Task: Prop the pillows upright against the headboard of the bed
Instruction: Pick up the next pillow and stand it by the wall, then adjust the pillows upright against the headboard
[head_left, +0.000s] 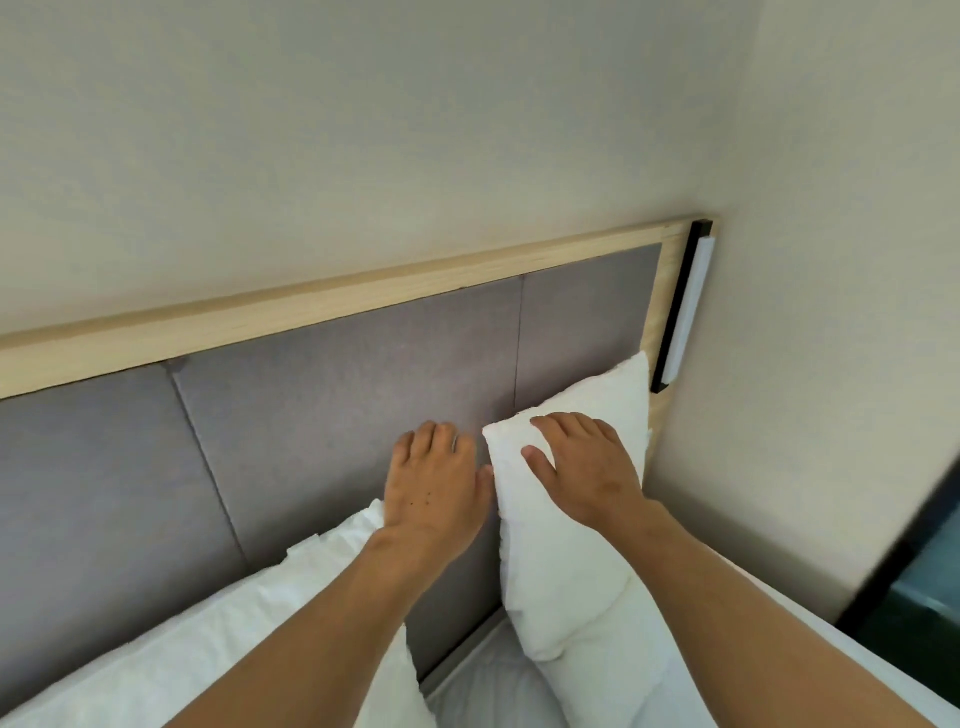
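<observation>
A white pillow (566, 561) stands upright against the grey padded headboard (332, 410) at the right end of the bed. My right hand (587, 462) lies flat on its upper front face, fingers spread over the top edge. My left hand (436, 478) rests flat against the headboard just left of that pillow, its thumb touching the pillow's left edge. A second white pillow (218, 634) leans against the headboard at the lower left, partly hidden under my left forearm.
A light wooden frame (332, 301) runs along the headboard's top. A black and white wall lamp (685, 306) is mounted on the frame's right post. The side wall (831, 312) stands close on the right. White bedding (493, 691) lies below.
</observation>
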